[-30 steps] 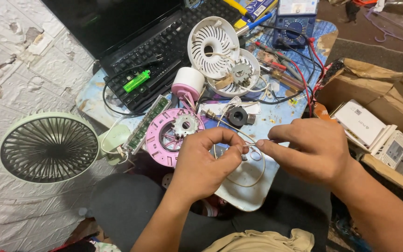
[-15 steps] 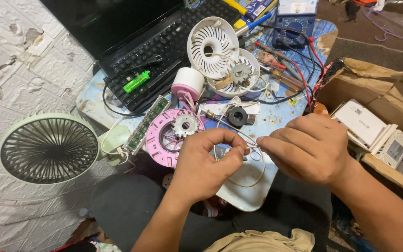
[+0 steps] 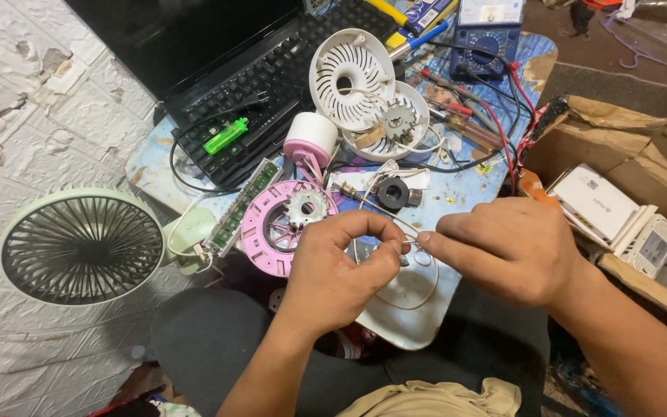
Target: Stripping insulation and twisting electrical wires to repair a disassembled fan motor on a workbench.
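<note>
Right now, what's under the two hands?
Under the left hand and right hand lies a white fan cover with thin wire looped on it. The hands hide its upper part.

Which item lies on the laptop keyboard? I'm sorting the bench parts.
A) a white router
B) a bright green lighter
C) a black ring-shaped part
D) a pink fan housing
B: the bright green lighter lies on the laptop keyboard, while the pink fan housing and the black ring-shaped part lie on the small table nearer the hands.
</note>
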